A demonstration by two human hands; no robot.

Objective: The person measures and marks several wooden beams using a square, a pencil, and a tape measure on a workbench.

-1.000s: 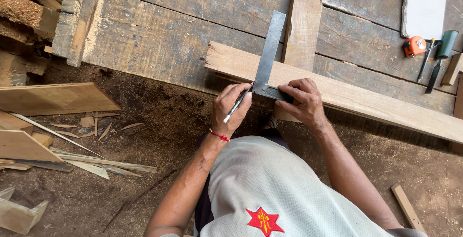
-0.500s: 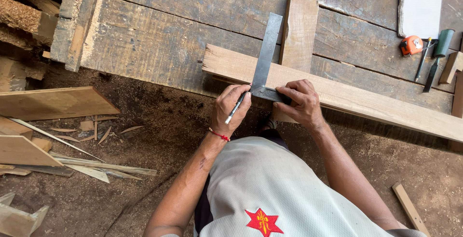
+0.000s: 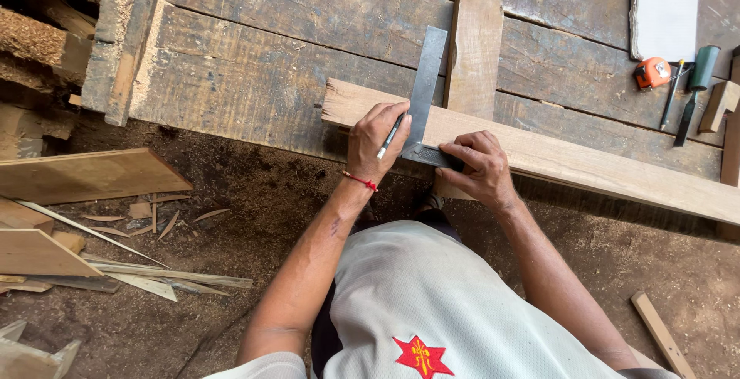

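On the left, loose wood offcuts (image 3: 85, 175) lie on the sawdust floor, well apart from the work. A pale plank (image 3: 555, 159) rests across the dark workbench (image 3: 254, 63), and its left end is near the middle of the view. The left hand (image 3: 378, 141) is closed around a pencil (image 3: 388, 137), and the pencil tip is at the plank beside the blade of a metal try square (image 3: 422, 109). The right hand (image 3: 479, 169) presses the square's stock against the near edge of the plank, fingers bent over it. Far right, an orange tape measure (image 3: 652, 72) and a chisel (image 3: 694, 90) lie on the bench.
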